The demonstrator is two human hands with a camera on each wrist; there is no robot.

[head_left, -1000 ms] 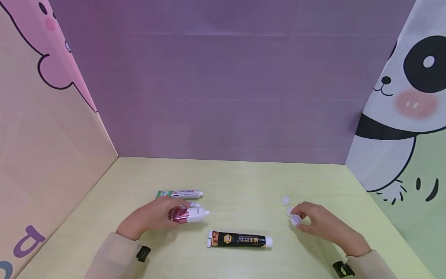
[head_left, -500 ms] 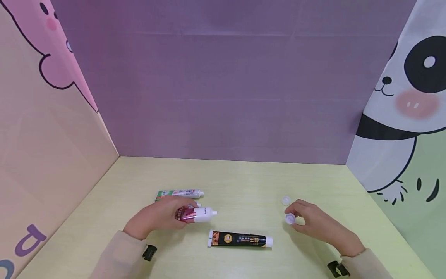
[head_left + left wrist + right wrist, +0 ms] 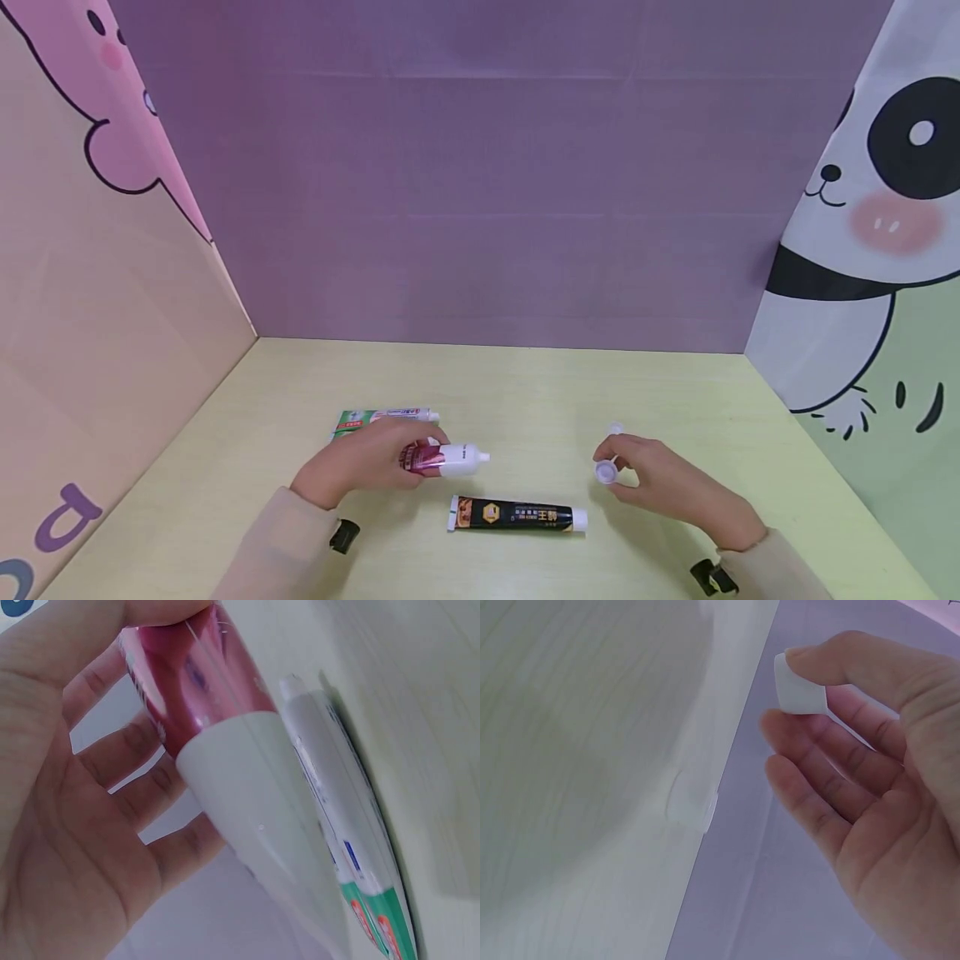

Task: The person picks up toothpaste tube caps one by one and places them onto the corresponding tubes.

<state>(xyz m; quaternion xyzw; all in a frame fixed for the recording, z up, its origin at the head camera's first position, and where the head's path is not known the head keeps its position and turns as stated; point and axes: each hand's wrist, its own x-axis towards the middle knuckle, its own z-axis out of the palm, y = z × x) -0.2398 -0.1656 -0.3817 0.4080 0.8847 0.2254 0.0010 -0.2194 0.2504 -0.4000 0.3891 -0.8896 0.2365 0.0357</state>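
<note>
My left hand (image 3: 375,454) grips a red-and-white toothpaste tube (image 3: 442,460) that lies sideways in it, its bare nozzle pointing right. In the left wrist view the tube's white part (image 3: 247,780) slopes down beside the palm, with thumb and fingers around the red part. Between the thumb and fingertips of my right hand (image 3: 667,479) is a small white cap (image 3: 606,472), its hollow side facing the head camera. The right wrist view shows the same cap (image 3: 801,688) pinched from both sides. Nozzle and cap are apart, facing each other across a gap.
A black toothpaste tube (image 3: 517,515) with a white cap lies in front, between the hands. Green-and-white tubes (image 3: 405,414) lie behind my left hand, partly hidden. Another white cap (image 3: 694,801) rests on the table beyond my right hand. Printed panels enclose the pale table (image 3: 525,392).
My left hand has carried the red-and-white tube to the right. My right hand has moved left with the cap, so the two are closer together. The black tube stays where it was.
</note>
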